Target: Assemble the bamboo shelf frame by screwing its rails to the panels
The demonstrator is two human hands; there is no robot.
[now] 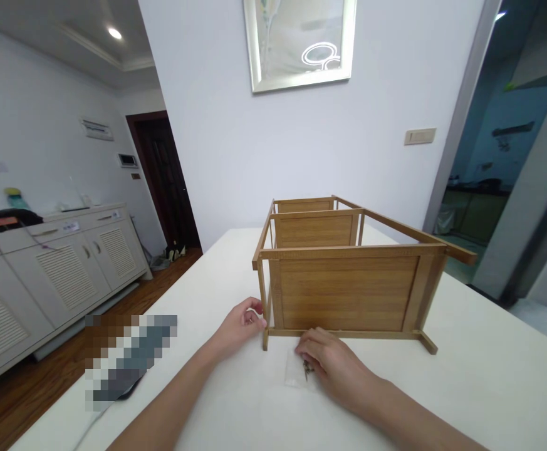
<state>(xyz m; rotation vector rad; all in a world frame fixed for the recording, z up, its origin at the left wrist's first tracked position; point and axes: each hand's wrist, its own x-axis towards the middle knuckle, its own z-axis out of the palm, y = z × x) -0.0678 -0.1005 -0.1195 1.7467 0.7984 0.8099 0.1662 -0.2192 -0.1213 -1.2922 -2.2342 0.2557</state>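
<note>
A brown wooden shelf rack (343, 294) lies on its side on the white table, its panels standing upright. At its near left corner my left hand (241, 327) has its thumb and fingers curled around a thin rail by the leg. In front of the nearest panel, my right hand (327, 360) is closed, fingers bent down over a small clear plastic bag (294, 374). Several small metal screws (307, 369) show at the bag, beside the right fingers. What the right fingertips pinch is partly hidden by the hand.
The white table (207, 401) runs back to the wall. A blurred-out dark device (130, 363) with a white cable lies to the left. A white cabinet (66, 250) stands beyond the left side, and a doorway opens at the right.
</note>
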